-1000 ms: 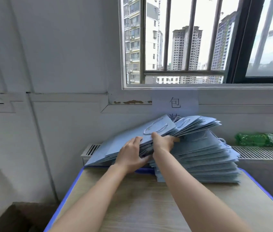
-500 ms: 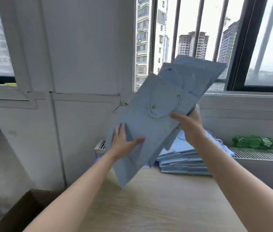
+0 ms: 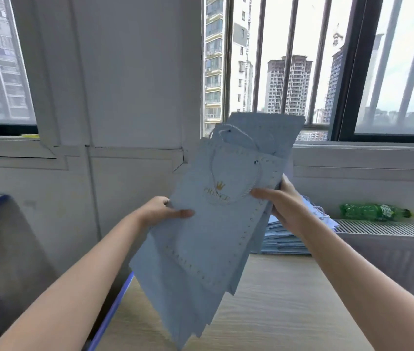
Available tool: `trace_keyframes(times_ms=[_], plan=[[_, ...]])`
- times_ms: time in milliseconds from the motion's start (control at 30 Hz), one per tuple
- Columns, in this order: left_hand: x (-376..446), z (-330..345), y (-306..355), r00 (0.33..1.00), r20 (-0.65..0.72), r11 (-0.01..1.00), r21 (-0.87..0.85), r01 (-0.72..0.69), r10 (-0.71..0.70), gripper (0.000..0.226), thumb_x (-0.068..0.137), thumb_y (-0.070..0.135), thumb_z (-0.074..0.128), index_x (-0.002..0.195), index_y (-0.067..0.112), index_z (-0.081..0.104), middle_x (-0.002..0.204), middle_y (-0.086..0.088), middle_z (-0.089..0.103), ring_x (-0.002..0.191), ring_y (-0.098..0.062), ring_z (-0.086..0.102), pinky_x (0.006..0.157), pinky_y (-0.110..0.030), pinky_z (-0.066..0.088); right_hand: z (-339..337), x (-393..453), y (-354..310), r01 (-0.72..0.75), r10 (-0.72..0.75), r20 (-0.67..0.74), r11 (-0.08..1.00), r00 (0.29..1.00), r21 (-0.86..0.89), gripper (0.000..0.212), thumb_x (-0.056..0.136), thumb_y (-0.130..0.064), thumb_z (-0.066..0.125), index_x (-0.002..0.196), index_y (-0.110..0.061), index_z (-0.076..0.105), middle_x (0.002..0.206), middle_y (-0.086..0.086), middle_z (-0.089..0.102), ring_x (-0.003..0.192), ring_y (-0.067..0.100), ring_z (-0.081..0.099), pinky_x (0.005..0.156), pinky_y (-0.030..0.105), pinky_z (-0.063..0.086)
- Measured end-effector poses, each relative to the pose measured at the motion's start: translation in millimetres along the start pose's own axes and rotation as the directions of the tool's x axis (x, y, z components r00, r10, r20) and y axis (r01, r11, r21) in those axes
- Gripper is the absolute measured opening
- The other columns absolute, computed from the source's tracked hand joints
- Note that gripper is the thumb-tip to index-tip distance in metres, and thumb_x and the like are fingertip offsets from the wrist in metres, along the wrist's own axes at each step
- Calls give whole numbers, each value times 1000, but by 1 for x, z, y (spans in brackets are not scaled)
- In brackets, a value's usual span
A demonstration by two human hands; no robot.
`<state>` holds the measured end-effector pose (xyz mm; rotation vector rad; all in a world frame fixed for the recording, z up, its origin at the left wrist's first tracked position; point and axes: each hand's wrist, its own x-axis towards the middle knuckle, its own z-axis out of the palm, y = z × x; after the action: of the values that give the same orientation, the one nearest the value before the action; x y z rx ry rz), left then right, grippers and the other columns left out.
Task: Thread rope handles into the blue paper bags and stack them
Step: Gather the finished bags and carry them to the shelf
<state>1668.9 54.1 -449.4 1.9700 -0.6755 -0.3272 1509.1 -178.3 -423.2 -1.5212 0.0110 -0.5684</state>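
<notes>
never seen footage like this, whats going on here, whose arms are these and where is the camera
There is no machine here. The camera sits on a person's head and looks forward and down, so the two bare arms are that person's own.

Both hands hold up a bundle of flat blue paper bags, lifted clear of the table. The left hand grips the bundle's left edge, thumb on the front. The right hand grips the right edge, fingers curled onto the front. The front bag shows a gold crown logo and a white rope handle.

Behind, a stack of more blue bags lies on the wooden table. A green bottle lies on its side on the radiator under the barred window, with tower blocks outside.
</notes>
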Motion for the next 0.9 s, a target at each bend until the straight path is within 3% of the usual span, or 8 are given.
trace_keyframes(times_ms=[67, 200, 367, 500, 567, 700, 767, 900], plan=[[-7, 5, -18, 997, 40, 998, 15, 59, -60, 59, 46, 44, 90, 89, 12, 65, 81, 6, 73, 70, -5, 69, 60, -17, 53, 3, -9, 20, -88, 89, -15, 996, 996, 10, 50, 76, 5, 68, 120, -10, 49, 109, 11, 66, 93, 25, 67, 77, 38, 57], [-12, 13, -51, 984, 62, 983, -62, 171, -167, 107, 21, 55, 92, 108, 7, 52, 105, -9, 69, 91, -22, 70, 87, -44, 55, 4, -25, 48, -185, 186, -13, 982, 982, 41, 50, 77, 4, 67, 121, -12, 49, 108, 11, 68, 91, 26, 68, 74, 37, 57], [-6, 18, -28, 1000, 13, 976, -215, 19, -17, 80, 31, 43, 93, 94, 6, 59, 90, -7, 72, 75, -17, 71, 65, -31, 57, 4, -6, 17, -85, 86, -45, 996, 995, 26, 51, 76, 5, 67, 122, -8, 47, 109, 13, 66, 89, 24, 67, 63, 29, 55], [13, 23, 3, 969, -218, 907, -373, -194, 117, 85, 39, 31, 92, 106, 5, 47, 101, -10, 64, 80, -16, 65, 57, -24, 54, 3, 20, -31, 47, -47, -51, 999, 998, 18, 56, 69, -3, 73, 111, -19, 40, 106, 8, 60, 90, 21, 64, 69, 33, 55], [19, 28, 5, 952, -279, 872, -425, -241, 127, 94, 36, 34, 94, 109, 8, 41, 107, -9, 61, 87, -16, 64, 64, -27, 55, 2, 24, -41, 56, -56, -8, 998, 998, 10, 57, 63, -14, 75, 106, -24, 38, 107, 8, 59, 91, 22, 65, 73, 37, 55], [8, 48, -20, 958, -220, 747, -603, -281, 183, 100, 29, 47, 94, 106, 17, 38, 109, 0, 59, 91, -9, 65, 74, -29, 54, -1, 8, -8, 26, -12, 179, 997, 984, -79, 69, 57, -26, 79, 116, -22, 42, 111, 8, 59, 94, 18, 66, 73, 32, 54], [8, 47, -31, 964, -202, 704, -659, -264, 173, 111, 28, 56, 92, 118, 16, 41, 112, -1, 62, 96, -12, 66, 77, -31, 55, -3, -3, 14, 10, 4, 207, 997, 978, -71, 76, 52, -29, 79, 120, -22, 45, 115, 10, 59, 99, 19, 64, 74, 29, 53], [8, 38, -38, 981, -59, 755, -631, -179, 184, 110, 47, 59, 87, 139, 21, 40, 132, -5, 59, 116, -22, 61, 97, -45, 48, -9, -20, 49, -30, 51, 237, 995, 970, -90, 82, 52, -24, 77, 128, -21, 46, 120, 9, 61, 111, 28, 59, 87, 41, 51]])
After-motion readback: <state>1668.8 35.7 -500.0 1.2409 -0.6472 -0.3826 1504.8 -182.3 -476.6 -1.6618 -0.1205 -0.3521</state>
